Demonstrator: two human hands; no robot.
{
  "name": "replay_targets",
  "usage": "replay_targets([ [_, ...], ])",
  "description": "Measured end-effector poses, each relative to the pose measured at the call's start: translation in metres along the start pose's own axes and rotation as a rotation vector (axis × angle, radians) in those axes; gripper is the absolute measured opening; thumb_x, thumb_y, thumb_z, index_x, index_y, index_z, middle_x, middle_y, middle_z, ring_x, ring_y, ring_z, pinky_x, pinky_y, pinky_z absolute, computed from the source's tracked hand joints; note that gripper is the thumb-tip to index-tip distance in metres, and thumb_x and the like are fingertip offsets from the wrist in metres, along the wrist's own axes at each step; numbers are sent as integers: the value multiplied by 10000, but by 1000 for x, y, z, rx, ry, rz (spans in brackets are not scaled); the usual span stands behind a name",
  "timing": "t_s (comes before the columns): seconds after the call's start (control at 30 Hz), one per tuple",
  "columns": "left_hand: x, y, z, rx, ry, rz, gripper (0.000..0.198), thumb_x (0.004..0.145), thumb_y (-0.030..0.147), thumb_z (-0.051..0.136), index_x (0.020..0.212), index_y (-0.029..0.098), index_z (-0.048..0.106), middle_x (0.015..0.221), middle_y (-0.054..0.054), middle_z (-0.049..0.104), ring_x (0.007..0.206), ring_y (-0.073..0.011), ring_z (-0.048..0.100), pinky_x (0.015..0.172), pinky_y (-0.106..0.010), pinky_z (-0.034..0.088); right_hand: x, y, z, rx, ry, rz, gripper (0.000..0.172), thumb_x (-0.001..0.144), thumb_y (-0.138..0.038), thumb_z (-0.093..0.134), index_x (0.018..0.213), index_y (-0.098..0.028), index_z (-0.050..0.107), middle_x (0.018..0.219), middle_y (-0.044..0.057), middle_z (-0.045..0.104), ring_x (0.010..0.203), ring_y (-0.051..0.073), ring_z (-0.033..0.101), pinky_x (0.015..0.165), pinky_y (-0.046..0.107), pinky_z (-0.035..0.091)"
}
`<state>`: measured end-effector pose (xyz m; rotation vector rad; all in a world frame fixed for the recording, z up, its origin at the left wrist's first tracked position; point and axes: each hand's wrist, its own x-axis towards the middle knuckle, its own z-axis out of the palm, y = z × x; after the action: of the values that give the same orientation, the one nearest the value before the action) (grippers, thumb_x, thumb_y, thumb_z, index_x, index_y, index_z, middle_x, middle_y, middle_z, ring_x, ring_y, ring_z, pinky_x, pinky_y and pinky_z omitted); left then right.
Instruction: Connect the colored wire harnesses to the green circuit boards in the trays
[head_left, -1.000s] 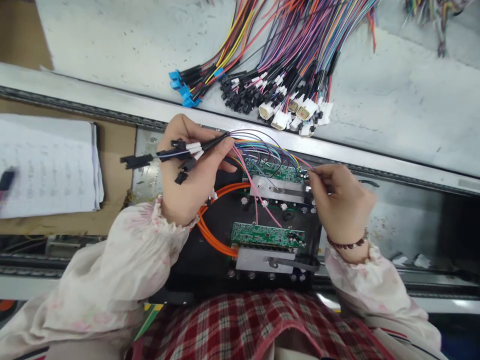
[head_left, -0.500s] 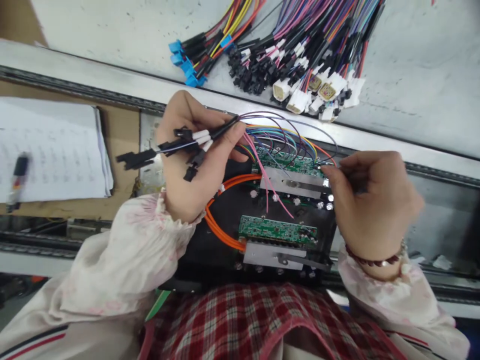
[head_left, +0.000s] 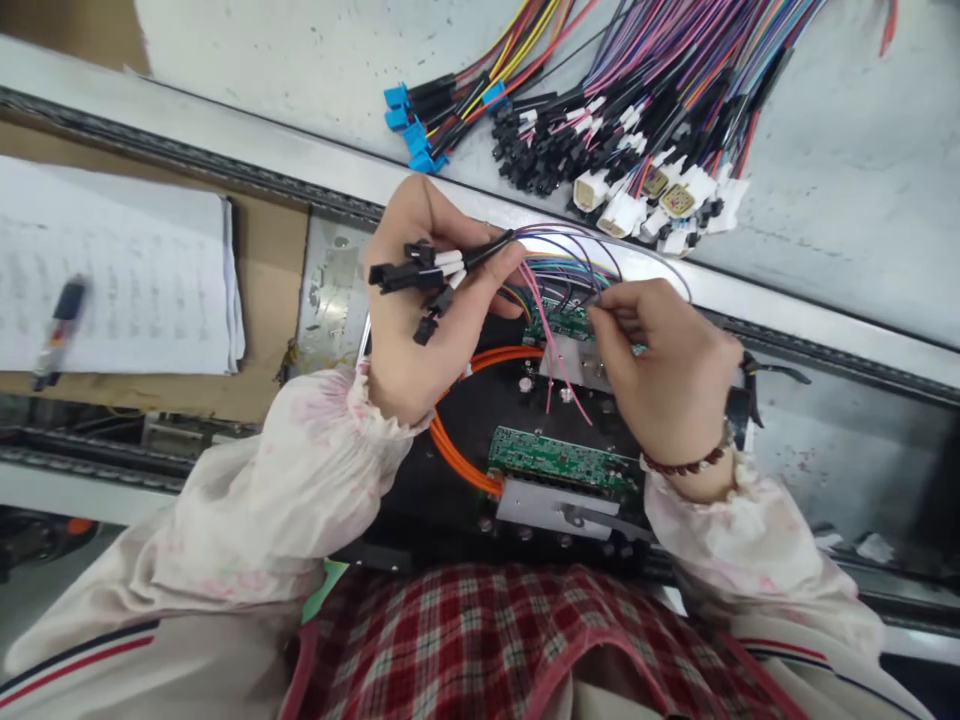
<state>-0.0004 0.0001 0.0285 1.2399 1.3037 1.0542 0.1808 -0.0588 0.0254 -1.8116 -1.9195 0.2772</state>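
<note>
Over the far edge of the black panel [head_left: 450, 535], from my remote seat, I've got the wire harness [head_left: 489, 251] up in the L hand [head_left: 457, 325]: thumb & fingers closed on its black sleeve, no gap b/w them that I can see. Black conns. [head_left: 409, 278] w/ white pieces [head_left: 450, 262] stick out over that palm, toward the panel's L side; pink wires [head_left: 551, 330] hang down the other way, loose ends above the panel's mid area. R hand [head_left: 667, 370] is pinched too, thumb & index tips tog. on a thin wire [head_left: 593, 299]; its very end is too small to tell. Just below those tips, along the panel's far edge, sits the upper board [head_left: 555, 320] w/ a silver plate [head_left: 566, 362], both partly hidden by R hand. Nearer the panel's near edge: lower board [head_left: 555, 458] plus its own plate [head_left: 551, 508]. Orange cables [head_left: 450, 450] curve b/w the two along the L side. Further out, beyond the panel's R edge, a black-handled tool [head_left: 776, 368], type unclear. Off the L edge, cardboard [head_left: 266, 250] carries papers [head_left: 150, 270] w/ a marker [head_left: 60, 330] on top. Across, by the counter's [head_left: 847, 160] near edge: blue-conn. bundle [head_left: 412, 130] L, bigger black-&-white-conn. bundle [head_left: 555, 150] just R of it.
</note>
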Motion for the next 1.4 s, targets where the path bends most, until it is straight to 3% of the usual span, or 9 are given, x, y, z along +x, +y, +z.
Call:
replay_targets([
  [0.17,5,-6,-1,-3,5,101,193,875,316,759,769,205,643,762,4,728,563,-126,686,444,-251,578,3,3,14,-29,1,22,66,900,-206,606,874,-206,666,783,-6,707,701,125,668,633,234,464],
  [0.4,5,-14,0,-243,-19,1,291,802,245,823,748,215,539,769,-3,741,639,-182,728,485,-265,586,3,4,13,-27,8,3,56,880,-191,611,866,-199,664,741,-11,689,656,125,658,610,231,463],
  [0.57,6,-14,-1,-186,-36,18,222,826,184,794,769,187,580,775,0,741,610,-166,717,501,-255,596,4,4,13,-20,-14,7,62,889,-194,608,875,-196,668,742,-17,692,665,123,664,603,232,458],
  [1.0,6,-7,-1,-80,-51,-46,197,856,387,764,783,227,675,787,-11,744,606,-171,703,551,-313,609,5,2,12,-33,-30,29,68,883,-176,610,866,-203,670,739,-20,693,669,125,663,597,242,436],
  [1.4,4,-3,-3,-69,-51,-37,232,864,384,759,771,222,620,804,-2,738,643,-179,712,531,-322,605,5,1,5,-68,-108,-11,70,848,-176,617,831,-191,683,733,-6,706,636,123,647,576,244,399],
])
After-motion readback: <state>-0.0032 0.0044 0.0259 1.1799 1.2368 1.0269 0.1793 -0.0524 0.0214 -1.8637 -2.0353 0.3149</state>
